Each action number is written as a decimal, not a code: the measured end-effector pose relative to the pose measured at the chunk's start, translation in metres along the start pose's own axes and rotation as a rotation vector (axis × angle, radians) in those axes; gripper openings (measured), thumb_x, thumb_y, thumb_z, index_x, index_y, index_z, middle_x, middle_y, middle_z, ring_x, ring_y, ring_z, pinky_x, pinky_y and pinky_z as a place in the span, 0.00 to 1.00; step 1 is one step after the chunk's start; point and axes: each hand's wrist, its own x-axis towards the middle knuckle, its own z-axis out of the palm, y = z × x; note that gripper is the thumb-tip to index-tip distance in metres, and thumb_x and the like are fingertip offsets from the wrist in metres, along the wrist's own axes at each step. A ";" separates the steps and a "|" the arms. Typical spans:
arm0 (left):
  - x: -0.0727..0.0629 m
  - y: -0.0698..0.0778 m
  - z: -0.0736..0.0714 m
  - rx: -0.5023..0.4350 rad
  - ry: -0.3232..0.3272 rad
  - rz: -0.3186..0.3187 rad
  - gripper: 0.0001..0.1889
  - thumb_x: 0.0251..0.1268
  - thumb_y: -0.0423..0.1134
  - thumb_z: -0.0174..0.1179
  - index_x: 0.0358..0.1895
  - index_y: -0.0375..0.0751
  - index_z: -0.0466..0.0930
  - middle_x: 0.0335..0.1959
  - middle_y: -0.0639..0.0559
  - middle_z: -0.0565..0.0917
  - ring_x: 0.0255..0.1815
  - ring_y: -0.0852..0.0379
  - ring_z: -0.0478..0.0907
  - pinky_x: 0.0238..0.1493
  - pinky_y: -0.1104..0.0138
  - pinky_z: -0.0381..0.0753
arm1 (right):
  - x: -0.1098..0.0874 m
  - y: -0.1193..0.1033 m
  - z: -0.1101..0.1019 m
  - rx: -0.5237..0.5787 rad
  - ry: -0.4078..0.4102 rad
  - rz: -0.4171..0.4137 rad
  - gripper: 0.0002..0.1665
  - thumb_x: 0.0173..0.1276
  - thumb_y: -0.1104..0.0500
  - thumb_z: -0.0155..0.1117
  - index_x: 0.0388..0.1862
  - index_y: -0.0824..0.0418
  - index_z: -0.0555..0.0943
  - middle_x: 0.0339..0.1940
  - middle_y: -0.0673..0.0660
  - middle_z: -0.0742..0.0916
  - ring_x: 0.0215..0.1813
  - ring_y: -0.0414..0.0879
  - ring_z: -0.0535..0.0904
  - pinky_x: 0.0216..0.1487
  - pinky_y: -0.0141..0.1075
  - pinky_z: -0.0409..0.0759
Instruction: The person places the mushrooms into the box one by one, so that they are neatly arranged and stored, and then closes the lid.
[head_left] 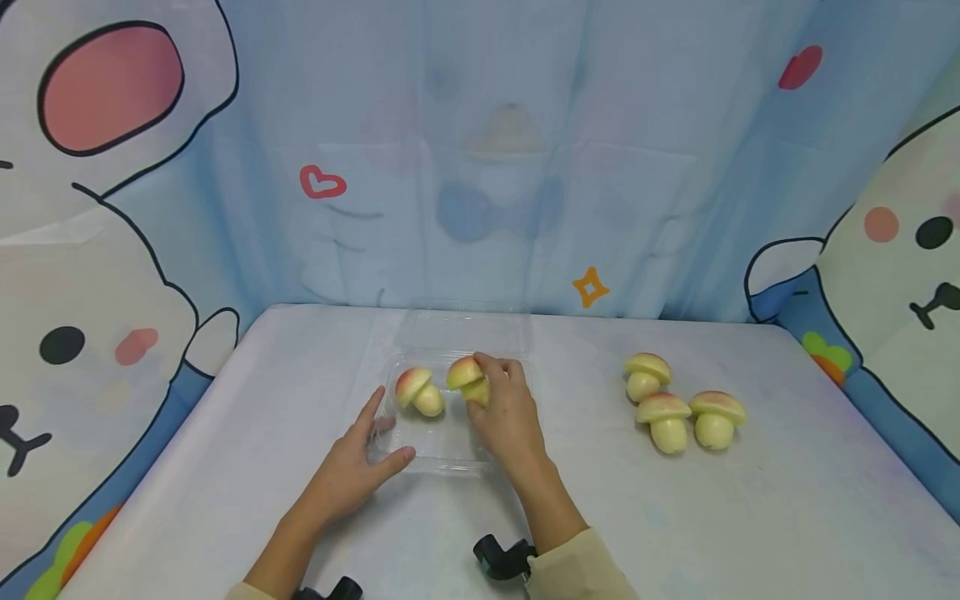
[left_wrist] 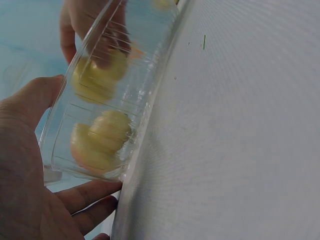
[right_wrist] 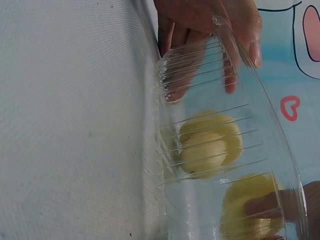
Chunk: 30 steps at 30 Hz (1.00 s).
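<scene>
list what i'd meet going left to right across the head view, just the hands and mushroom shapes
Left hand → leftmost mushroom in the clear tray → pinched mushroom → right hand, which holds it → three clustered mushrooms on the white table.

Your right hand [head_left: 510, 414] pinches a pale yellow-green mushroom [head_left: 466, 374], its domed cap tipped up and left, at the right half of a clear plastic container [head_left: 448, 446]. A second, red-tinged mushroom [head_left: 420, 392] lies tilted inside on the left. Your left hand [head_left: 351, 477], fingers spread, touches the container's near-left corner; its lid [head_left: 465, 331] extends open behind.
</scene>
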 end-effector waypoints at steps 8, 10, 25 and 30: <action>-0.002 0.001 0.000 0.002 -0.001 -0.007 0.51 0.68 0.59 0.66 0.86 0.56 0.43 0.73 0.43 0.76 0.80 0.34 0.63 0.74 0.33 0.60 | 0.000 0.000 0.001 -0.015 -0.037 0.026 0.38 0.60 0.69 0.75 0.70 0.59 0.77 0.61 0.65 0.81 0.52 0.60 0.85 0.51 0.52 0.84; -0.002 0.000 0.001 0.001 -0.002 -0.010 0.51 0.68 0.59 0.66 0.86 0.55 0.43 0.73 0.42 0.76 0.80 0.34 0.63 0.75 0.33 0.59 | 0.000 0.001 0.002 -0.017 -0.050 0.035 0.38 0.60 0.69 0.75 0.70 0.59 0.77 0.61 0.65 0.81 0.52 0.60 0.85 0.51 0.52 0.84; -0.001 0.001 0.002 0.010 0.004 -0.004 0.51 0.69 0.59 0.65 0.86 0.55 0.43 0.73 0.41 0.76 0.79 0.34 0.63 0.75 0.33 0.59 | 0.001 0.002 0.006 -0.042 -0.100 0.054 0.39 0.60 0.68 0.75 0.71 0.58 0.76 0.60 0.65 0.82 0.54 0.61 0.84 0.52 0.53 0.84; 0.000 0.002 0.002 0.014 0.006 -0.001 0.51 0.68 0.59 0.65 0.86 0.55 0.43 0.73 0.41 0.76 0.79 0.33 0.63 0.75 0.33 0.59 | 0.002 0.003 0.007 -0.048 -0.120 0.068 0.39 0.61 0.67 0.74 0.72 0.57 0.76 0.62 0.65 0.81 0.56 0.63 0.84 0.54 0.55 0.83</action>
